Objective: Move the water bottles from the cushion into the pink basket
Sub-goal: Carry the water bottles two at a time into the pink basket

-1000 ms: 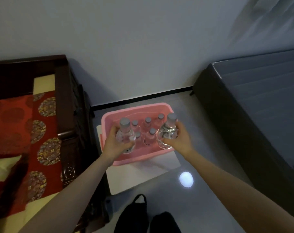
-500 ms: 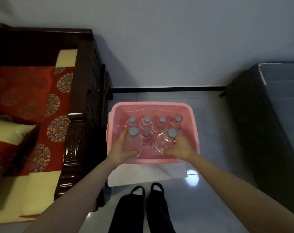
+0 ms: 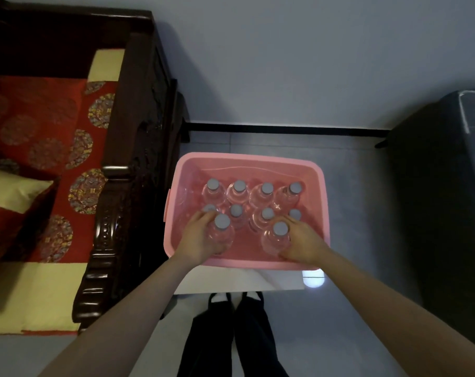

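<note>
Left hand (image 3: 201, 240) and right hand (image 3: 301, 246) bare, forearms (image 3: 127, 308) uncovered; long black cloth trousers (image 3: 231, 346); dark strapped footwear (image 3: 219, 298), detail unclear.

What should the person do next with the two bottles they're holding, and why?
Probably lower both the last bit and let go. The left hand grips the left bottle and the right hand the right bottle, both upright inside the pink basket, in front of two rows of standing bottles. Whether they touch the bottom cannot be told.
</note>
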A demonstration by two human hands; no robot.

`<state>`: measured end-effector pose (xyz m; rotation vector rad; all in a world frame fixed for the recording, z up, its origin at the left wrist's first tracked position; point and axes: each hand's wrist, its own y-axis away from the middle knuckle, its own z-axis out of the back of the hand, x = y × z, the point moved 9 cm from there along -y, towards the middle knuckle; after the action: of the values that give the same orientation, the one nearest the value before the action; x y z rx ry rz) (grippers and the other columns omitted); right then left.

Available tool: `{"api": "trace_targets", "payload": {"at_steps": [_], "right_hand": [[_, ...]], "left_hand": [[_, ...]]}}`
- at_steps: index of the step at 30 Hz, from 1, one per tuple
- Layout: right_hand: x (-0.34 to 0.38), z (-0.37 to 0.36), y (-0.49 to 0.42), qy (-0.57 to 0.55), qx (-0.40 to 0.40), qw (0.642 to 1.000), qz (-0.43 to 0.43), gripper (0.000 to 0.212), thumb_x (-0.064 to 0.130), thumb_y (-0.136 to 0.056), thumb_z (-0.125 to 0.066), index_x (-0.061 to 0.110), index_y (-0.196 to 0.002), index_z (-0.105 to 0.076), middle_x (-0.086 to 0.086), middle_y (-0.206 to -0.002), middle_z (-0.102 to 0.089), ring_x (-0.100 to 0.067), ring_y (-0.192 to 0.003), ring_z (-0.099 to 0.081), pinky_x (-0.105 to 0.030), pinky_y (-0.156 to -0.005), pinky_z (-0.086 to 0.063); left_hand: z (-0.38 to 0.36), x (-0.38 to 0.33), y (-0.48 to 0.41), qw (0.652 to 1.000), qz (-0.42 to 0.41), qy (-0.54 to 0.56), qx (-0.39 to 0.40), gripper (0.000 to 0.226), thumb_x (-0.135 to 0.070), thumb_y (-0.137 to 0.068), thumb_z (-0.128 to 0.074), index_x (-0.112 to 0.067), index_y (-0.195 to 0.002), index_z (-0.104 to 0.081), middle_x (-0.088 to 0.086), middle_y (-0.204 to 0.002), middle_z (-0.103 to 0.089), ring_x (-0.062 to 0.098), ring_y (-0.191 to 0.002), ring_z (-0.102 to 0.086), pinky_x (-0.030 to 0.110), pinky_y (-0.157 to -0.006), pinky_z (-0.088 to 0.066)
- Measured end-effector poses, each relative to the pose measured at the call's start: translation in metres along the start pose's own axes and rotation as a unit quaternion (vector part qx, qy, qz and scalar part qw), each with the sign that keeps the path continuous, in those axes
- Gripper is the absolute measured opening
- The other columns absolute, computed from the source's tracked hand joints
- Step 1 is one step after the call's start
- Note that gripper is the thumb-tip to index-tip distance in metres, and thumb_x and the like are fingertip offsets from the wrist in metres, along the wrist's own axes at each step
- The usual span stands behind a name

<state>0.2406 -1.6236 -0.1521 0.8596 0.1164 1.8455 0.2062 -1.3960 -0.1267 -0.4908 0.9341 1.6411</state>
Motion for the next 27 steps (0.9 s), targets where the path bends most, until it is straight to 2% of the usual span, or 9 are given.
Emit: {"api": "trace_targets", "payload": {"at_steps": [3, 7, 14, 19, 22, 27], "right_hand": [[-0.01, 0.001, 0.002, 0.032, 0.014, 0.999, -0.007, 0.063, 0.025, -0.063, -0.076, 0.026, -0.121, -0.052, 0.002, -0.126, -0.058, -0.027, -0.104, -0.063, -0.032, -0.083, -0.05], [-0.013, -0.005, 0.0, 0.024, 0.032, 0.999, -0.014, 0.066, 0.017, -0.059, -0.076, 0.025, -0.12, -0.053, 0.001, -0.123, -0.059, -0.027, -0.103, -0.062, -0.034, -0.083, -0.05], [-0.014, -0.013, -0.009, -0.048, 0.023, 0.998, -0.016, 0.055, -0.003, -0.058, -0.068, 0.018, -0.108, -0.057, -0.002, -0.114, -0.062, -0.025, -0.102, -0.06, -0.029, -0.083, -0.046], [-0.014, -0.021, -0.014, -0.085, 0.035, 0.996, -0.019, 0.064, -0.008, -0.066, -0.059, 0.015, -0.125, -0.054, -0.005, -0.13, -0.058, -0.023, -0.116, -0.054, -0.034, -0.097, -0.044], [-0.011, -0.028, -0.018, -0.043, 0.063, 0.997, -0.021, 0.054, 0.0, -0.078, -0.054, 0.013, -0.129, -0.047, -0.013, -0.131, -0.055, -0.029, -0.117, -0.054, -0.03, -0.093, -0.042], [-0.014, -0.031, -0.019, -0.005, 0.082, 0.996, -0.024, 0.059, 0.0, -0.08, -0.053, 0.013, -0.136, -0.04, -0.017, -0.133, -0.054, -0.032, -0.116, -0.054, -0.033, -0.091, -0.041]], "left_hand": [[-0.016, -0.007, -0.003, 0.999, -0.016, -0.012, 0.047, 0.064, -0.011, -0.052, -0.089, -0.012, -0.111, -0.066, 0.004, -0.109, -0.055, 0.017, -0.096, -0.054, 0.015, -0.075, -0.034], [-0.041, -0.019, -0.006, 0.993, -0.054, -0.026, 0.103, 0.051, -0.005, -0.055, -0.084, -0.013, -0.104, -0.069, 0.003, -0.105, -0.058, 0.018, -0.098, -0.057, 0.015, -0.076, -0.036], [-0.077, -0.038, -0.02, 0.977, -0.096, -0.082, 0.171, 0.037, -0.008, -0.065, -0.076, -0.01, -0.101, -0.067, 0.009, -0.107, -0.063, 0.026, -0.103, -0.058, 0.034, -0.084, -0.048], [-0.101, -0.03, -0.027, 0.953, -0.104, -0.161, 0.235, 0.044, -0.008, -0.073, -0.068, -0.018, -0.116, -0.065, 0.005, -0.121, -0.058, 0.026, -0.109, -0.058, 0.038, -0.09, -0.048], [-0.111, -0.027, -0.03, 0.935, -0.128, -0.204, 0.26, 0.048, -0.007, -0.074, -0.066, -0.021, -0.12, -0.063, 0.005, -0.122, -0.06, 0.026, -0.111, -0.057, 0.038, -0.09, -0.048], [-0.116, -0.027, -0.038, 0.932, -0.146, -0.202, 0.264, 0.049, -0.008, -0.073, -0.07, -0.02, -0.12, -0.062, 0.004, -0.124, -0.059, 0.024, -0.113, -0.056, 0.037, -0.092, -0.047]]}}
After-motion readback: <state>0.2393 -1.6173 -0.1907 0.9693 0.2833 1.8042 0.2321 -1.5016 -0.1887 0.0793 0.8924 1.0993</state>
